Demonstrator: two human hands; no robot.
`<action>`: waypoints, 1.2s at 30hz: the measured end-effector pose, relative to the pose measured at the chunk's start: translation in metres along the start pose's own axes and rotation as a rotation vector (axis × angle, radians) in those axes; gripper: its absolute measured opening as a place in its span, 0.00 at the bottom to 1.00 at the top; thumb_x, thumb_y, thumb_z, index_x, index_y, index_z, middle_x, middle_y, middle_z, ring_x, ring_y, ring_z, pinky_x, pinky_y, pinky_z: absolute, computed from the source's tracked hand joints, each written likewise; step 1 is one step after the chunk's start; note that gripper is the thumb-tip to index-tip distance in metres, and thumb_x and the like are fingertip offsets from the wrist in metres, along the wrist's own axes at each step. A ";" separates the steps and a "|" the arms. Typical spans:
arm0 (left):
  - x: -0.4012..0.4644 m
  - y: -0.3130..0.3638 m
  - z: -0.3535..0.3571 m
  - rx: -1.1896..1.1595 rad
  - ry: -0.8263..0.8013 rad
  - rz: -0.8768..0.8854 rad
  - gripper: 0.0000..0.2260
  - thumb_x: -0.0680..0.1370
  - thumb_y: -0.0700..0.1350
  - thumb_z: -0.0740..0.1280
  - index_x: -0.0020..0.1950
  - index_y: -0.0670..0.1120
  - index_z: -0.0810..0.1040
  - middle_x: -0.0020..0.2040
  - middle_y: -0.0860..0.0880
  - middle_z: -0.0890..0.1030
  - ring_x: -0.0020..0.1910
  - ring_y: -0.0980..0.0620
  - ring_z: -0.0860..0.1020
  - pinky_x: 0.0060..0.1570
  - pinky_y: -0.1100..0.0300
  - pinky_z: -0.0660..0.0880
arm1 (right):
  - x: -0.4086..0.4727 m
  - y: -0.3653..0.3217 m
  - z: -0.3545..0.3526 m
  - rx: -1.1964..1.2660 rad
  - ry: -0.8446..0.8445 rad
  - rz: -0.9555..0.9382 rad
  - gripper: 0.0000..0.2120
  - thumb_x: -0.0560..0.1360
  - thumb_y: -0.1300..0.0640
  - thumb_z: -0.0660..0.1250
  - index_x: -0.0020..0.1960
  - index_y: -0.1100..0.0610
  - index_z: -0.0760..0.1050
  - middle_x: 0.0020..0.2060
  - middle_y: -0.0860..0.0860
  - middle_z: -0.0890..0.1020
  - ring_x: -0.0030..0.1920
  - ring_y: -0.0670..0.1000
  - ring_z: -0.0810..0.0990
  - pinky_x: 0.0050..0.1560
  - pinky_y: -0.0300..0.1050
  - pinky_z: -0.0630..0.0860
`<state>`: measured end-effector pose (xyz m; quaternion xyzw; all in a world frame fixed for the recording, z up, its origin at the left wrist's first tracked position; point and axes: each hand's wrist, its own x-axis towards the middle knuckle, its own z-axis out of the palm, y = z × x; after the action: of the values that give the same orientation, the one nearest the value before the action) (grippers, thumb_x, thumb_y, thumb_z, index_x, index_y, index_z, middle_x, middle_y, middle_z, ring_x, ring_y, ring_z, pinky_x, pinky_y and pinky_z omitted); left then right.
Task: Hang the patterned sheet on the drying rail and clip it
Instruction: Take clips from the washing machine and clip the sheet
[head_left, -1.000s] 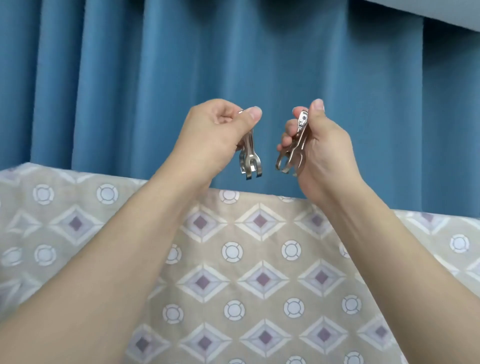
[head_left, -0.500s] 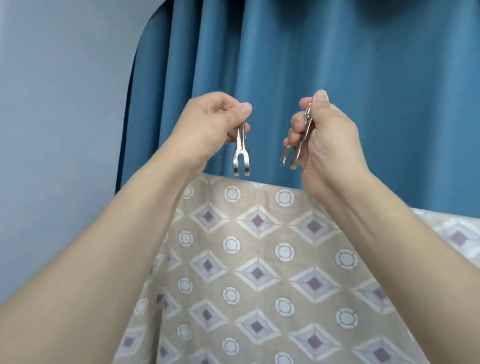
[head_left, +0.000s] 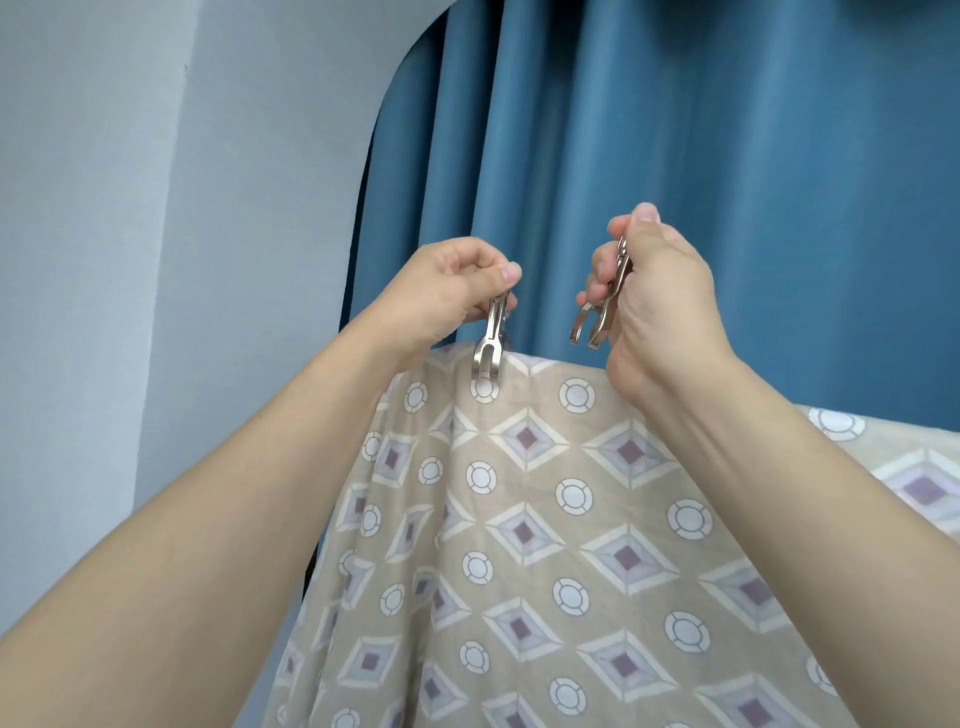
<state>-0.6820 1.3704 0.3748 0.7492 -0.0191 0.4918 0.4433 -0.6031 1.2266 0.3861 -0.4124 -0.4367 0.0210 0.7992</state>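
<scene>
**Hands bring the clips to the sheet**

Left hand (head_left: 447, 286) pinches a metal clip (head_left: 490, 349) by its top. The forked end of this clip is down on the top edge of the patterned sheet (head_left: 545, 519), near the sheet's left end. I cannot tell if the clip is biting the cloth all the way yet.

Right hand (head_left: 649, 280) is up in the air just beside it. It grips two more metal clips (head_left: 595, 322) in its curled fingers. These clips hang free and do not touch the sheet.

From the head view, the sheet already hangs over something straight along its top. That should be the drying rail, but the cloth hides it. So the hanging looks done. I think the clipping has only just begun: one clip going on, and the others still to go further along the edge.

A blue curtain (head_left: 727, 156) hangs behind, with a pale wall (head_left: 156, 208) to the left.

No words or brand names can be read anywhere.
</scene>
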 end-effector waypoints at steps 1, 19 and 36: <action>0.000 -0.003 0.001 -0.009 -0.007 -0.005 0.04 0.78 0.41 0.69 0.44 0.43 0.77 0.37 0.48 0.80 0.42 0.49 0.81 0.55 0.50 0.78 | 0.001 0.001 0.000 -0.002 0.006 0.004 0.14 0.84 0.51 0.51 0.44 0.54 0.69 0.25 0.47 0.68 0.24 0.46 0.66 0.35 0.41 0.68; -0.024 -0.001 0.000 0.095 -0.084 -0.180 0.21 0.75 0.53 0.64 0.62 0.42 0.77 0.54 0.46 0.83 0.51 0.51 0.80 0.50 0.62 0.74 | -0.001 -0.001 -0.003 0.072 -0.352 0.207 0.16 0.82 0.45 0.57 0.49 0.58 0.71 0.33 0.51 0.73 0.31 0.51 0.73 0.37 0.45 0.73; -0.114 -0.064 -0.128 0.258 0.074 -0.458 0.16 0.69 0.48 0.66 0.55 0.46 0.80 0.52 0.48 0.83 0.48 0.53 0.80 0.58 0.54 0.73 | -0.016 0.064 0.101 -0.268 -0.730 0.041 0.10 0.84 0.53 0.54 0.47 0.55 0.70 0.40 0.52 0.82 0.43 0.55 0.81 0.56 0.54 0.74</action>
<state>-0.8030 1.4501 0.2630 0.7658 0.2301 0.4041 0.4442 -0.6646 1.3277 0.3595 -0.4872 -0.6830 0.1254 0.5296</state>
